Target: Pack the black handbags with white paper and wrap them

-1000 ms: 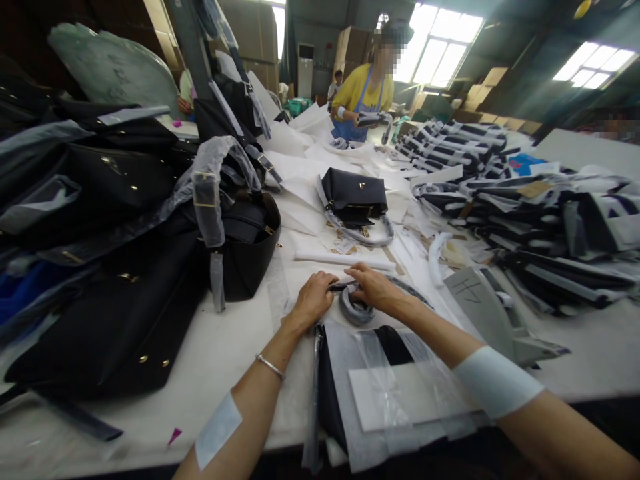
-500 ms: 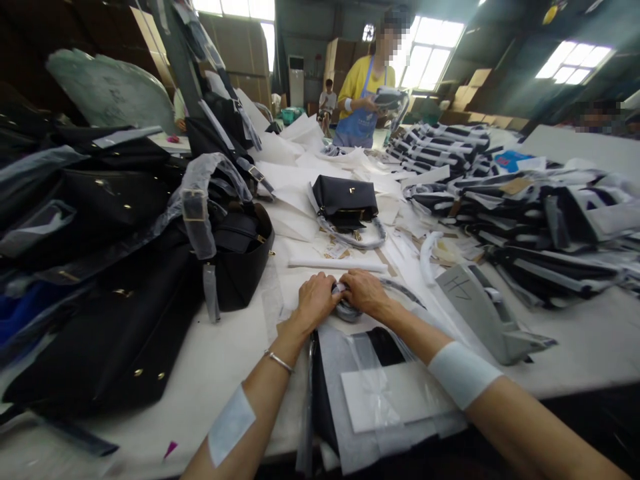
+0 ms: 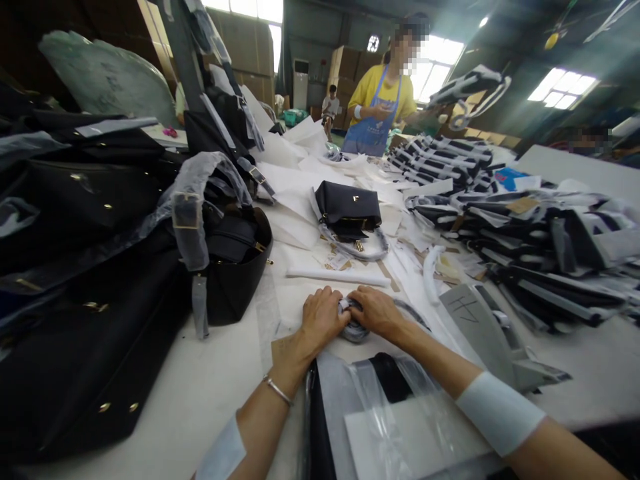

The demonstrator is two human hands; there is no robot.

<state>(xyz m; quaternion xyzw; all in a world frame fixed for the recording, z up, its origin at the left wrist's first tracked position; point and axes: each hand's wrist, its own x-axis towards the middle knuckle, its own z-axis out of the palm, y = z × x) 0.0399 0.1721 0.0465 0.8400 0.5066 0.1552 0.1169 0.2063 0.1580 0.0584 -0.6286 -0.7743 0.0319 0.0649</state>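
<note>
My left hand (image 3: 324,317) and my right hand (image 3: 379,313) meet at a coiled bag strap (image 3: 354,332) wrapped in clear plastic. Both have their fingers closed around it, and my thumbs nearly touch. The strap's free length curves out to the right behind my right wrist. Just in front of me lies a black bag (image 3: 321,427) covered with white tissue paper (image 3: 334,393) and clear plastic, with a white card (image 3: 370,440) on top. Beyond my hands are a thin white paper roll (image 3: 340,277) and a small black handbag (image 3: 349,208) with a plastic-wrapped handle.
Black handbags (image 3: 90,360) are heaped at the left, one standing open (image 3: 233,267). A grey tape dispenser (image 3: 483,333) stands right of my hands. Stacked wrapped bags (image 3: 540,247) and loose white papers (image 3: 287,177) spread farther back. A co-worker (image 3: 377,113) in a blue apron stands across the table.
My hands keep hold of the coiled strap with little change. My view has tilted and shifted slightly. The co-worker has swung a wrapped bag out to the right, above the stack.
</note>
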